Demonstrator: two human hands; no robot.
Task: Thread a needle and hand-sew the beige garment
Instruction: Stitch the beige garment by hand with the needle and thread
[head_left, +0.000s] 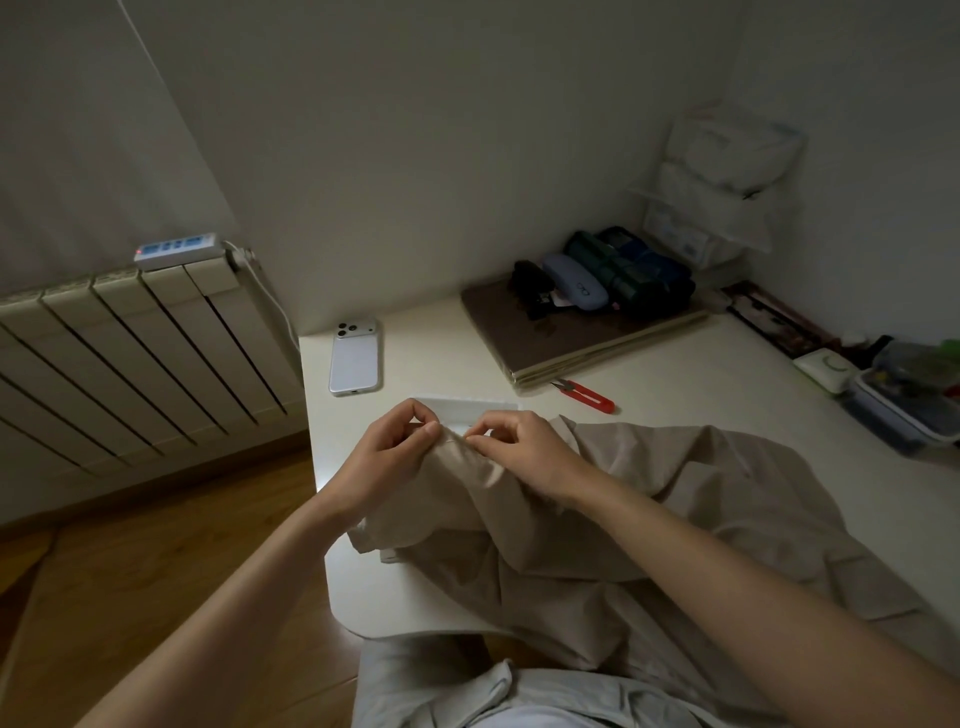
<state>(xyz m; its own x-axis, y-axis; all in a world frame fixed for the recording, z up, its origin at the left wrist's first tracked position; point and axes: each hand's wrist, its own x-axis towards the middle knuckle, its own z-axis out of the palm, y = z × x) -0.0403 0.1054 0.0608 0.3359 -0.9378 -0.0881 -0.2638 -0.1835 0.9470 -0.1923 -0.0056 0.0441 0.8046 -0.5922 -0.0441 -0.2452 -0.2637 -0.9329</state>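
2 hands, 1 fold. Left hand (392, 457) pinched a raised edge of the beige garment (701, 519) near the left edge of the table (701, 374); right hand (524, 452), just beside, pinched the same ridge, which ran between them; no needle discernible.

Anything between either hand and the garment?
Nothing visible. The left hand and right hand both pinch the garment at its raised edge, close together. The needle is too small to make out.
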